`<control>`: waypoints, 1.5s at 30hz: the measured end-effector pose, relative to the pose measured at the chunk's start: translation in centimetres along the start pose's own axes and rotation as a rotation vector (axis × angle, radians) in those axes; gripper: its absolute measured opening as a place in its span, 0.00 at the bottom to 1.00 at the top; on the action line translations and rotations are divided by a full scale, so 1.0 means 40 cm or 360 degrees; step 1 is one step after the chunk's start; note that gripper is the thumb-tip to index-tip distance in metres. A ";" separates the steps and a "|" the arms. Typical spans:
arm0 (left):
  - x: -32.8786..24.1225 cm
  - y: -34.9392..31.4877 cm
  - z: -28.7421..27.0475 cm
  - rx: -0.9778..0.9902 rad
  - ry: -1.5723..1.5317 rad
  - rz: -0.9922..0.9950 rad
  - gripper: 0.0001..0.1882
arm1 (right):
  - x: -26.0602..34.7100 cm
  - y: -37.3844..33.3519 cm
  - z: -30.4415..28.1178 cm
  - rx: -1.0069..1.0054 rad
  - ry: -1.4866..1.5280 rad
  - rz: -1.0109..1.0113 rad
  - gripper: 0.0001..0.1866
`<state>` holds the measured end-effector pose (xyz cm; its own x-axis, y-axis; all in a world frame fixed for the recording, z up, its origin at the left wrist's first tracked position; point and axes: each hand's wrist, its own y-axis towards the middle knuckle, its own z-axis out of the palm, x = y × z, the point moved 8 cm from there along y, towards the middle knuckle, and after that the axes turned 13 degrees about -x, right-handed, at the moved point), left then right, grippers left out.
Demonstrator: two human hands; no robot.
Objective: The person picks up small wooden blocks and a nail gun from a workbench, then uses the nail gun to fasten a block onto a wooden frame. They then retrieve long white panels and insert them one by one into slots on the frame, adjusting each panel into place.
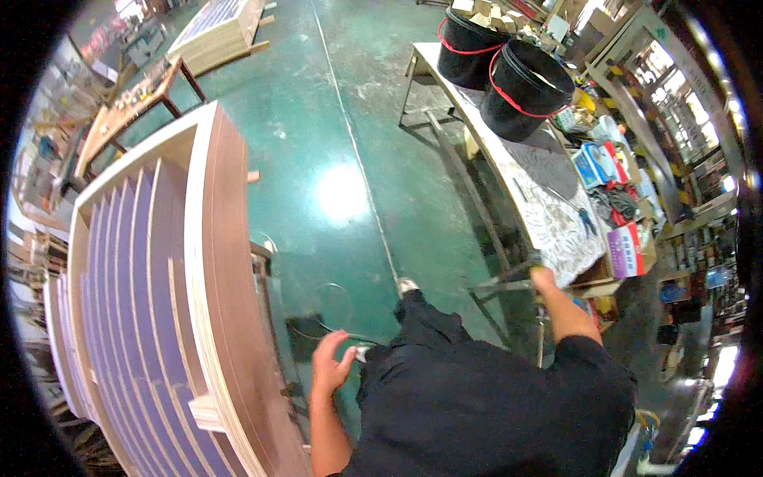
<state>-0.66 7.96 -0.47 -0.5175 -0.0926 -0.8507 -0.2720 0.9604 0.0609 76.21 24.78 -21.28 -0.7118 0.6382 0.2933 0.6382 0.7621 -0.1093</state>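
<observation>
My left hand (328, 364) hangs beside the wooden panel frame on the left, its thumb apart from the slightly curled fingers and nothing visible in it. The large frame (226, 215) has pale wood edges and rows of purple-grey slats (139, 238) inside. By the near end of the worktable, my right hand (545, 280) is closed round a small dark thing with a yellowish part; its kind is too blurred to tell. The worktable (509, 171) has a pale, stained top. Two black buckets (520, 99) with red handles stand on its far end.
Boxes (626, 250) and cloths crowd the right side of the worktable. A thin hose or cable (318, 322) loops on the green floor (302, 135) ahead of my left hand. Farther left stand a wooden bench (131, 119) and a stack of panels (214, 36).
</observation>
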 end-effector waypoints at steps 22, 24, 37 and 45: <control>0.556 0.507 0.526 0.0370 0.0215 -0.1611 0.17 | 0.437 0.649 0.138 -0.0206 -0.0450 -0.0121 0.19; 0.606 0.611 0.539 0.0348 0.0145 -0.1518 0.18 | 0.680 0.645 0.258 0.0017 -0.0379 -0.0293 0.18; 0.585 2.437 0.557 0.0142 -0.0183 -0.0739 0.28 | 2.035 0.685 0.646 0.1271 0.0723 -0.0977 0.14; 0.538 3.023 0.114 -0.0003 -0.0292 -0.0219 0.21 | 3.008 0.803 1.038 0.1347 0.0441 -0.0411 0.06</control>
<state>-40.97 123.28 -13.80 -0.3194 -0.1730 -0.9317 -0.3314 0.9415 -0.0612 -1.12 130.59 -28.92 -0.6368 0.4716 0.6100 -0.0349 0.7727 -0.6338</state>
